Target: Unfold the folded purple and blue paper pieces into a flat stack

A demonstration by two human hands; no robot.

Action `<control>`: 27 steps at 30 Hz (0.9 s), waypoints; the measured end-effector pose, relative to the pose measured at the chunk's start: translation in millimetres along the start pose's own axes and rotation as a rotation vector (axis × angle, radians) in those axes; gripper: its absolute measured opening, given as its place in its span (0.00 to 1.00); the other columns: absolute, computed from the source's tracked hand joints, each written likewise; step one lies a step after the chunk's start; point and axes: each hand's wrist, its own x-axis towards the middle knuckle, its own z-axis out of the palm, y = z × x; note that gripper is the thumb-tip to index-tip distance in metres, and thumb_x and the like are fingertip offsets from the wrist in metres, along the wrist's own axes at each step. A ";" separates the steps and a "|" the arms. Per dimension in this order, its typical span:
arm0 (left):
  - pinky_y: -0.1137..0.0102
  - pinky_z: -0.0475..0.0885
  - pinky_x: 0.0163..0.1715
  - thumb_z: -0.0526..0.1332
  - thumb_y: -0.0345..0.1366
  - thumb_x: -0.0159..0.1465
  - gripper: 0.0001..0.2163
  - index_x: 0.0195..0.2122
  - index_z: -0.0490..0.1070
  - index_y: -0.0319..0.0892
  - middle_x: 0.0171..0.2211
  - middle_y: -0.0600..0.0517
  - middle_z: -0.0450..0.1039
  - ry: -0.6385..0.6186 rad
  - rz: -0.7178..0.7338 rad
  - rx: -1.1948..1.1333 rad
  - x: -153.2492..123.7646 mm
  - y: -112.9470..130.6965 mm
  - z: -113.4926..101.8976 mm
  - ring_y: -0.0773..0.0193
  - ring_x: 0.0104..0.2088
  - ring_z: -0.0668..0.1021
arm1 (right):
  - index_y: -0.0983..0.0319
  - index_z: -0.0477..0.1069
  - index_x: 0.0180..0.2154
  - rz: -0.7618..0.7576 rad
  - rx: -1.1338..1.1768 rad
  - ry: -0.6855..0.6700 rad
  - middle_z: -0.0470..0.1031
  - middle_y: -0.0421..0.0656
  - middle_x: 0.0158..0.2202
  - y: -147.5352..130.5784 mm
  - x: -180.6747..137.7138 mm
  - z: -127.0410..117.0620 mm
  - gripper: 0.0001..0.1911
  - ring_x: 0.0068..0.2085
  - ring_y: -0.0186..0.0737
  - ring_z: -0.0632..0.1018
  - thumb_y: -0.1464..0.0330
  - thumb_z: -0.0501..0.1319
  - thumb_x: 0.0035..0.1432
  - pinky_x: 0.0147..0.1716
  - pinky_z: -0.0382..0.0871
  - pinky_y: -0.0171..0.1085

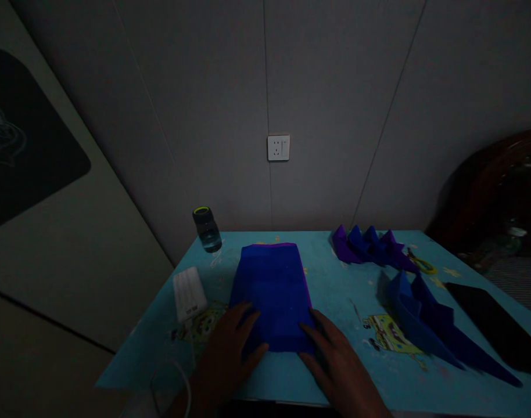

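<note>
A stack of blue paper (271, 290) lies flat on the table in front of me, and a thin purple edge shows along its top and right side. My left hand (233, 351) rests on the lower left corner of the paper with its fingers apart. At the lower right corner, my right hand (333, 355) touches the sheet's edge, fingers spread. Both hands are open and grip nothing. To the right, folded blue paper boats (426, 316) lie near the table edge. Behind them stands a row of purple and blue paper boats (370, 247).
A water bottle (207, 230) stands at the back left. Nearer is a white power bank (189, 294) with a cable (185, 377). Yellow-handled scissors (424, 266) and a black tablet-like slab (494, 325) lie on the right of the blue patterned table (335, 307).
</note>
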 end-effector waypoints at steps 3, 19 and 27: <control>0.52 0.72 0.54 0.59 0.48 0.64 0.25 0.61 0.65 0.48 0.61 0.44 0.67 0.030 0.033 0.106 -17.8 -12.5 6.3 0.46 0.58 0.72 | 0.56 0.68 0.59 0.006 0.000 0.039 0.61 0.50 0.65 -1.3 0.4 1.0 0.22 0.62 0.55 0.67 0.60 0.57 0.64 0.60 0.65 0.53; 0.51 0.70 0.54 0.53 0.40 0.68 0.22 0.64 0.62 0.45 0.64 0.42 0.61 0.002 -0.039 0.217 -24.4 -16.5 35.8 0.45 0.61 0.68 | 0.54 0.72 0.56 -0.011 -0.073 -0.035 0.63 0.51 0.64 7.8 5.9 6.4 0.21 0.61 0.55 0.69 0.69 0.56 0.63 0.58 0.68 0.53; 0.47 0.67 0.56 0.54 0.44 0.67 0.22 0.59 0.68 0.41 0.63 0.39 0.64 0.074 0.010 0.272 0.0 -2.0 38.3 0.44 0.63 0.66 | 0.55 0.75 0.52 -0.028 -0.080 0.067 0.66 0.52 0.62 -6.9 5.6 3.0 0.17 0.60 0.55 0.71 0.63 0.58 0.63 0.56 0.70 0.52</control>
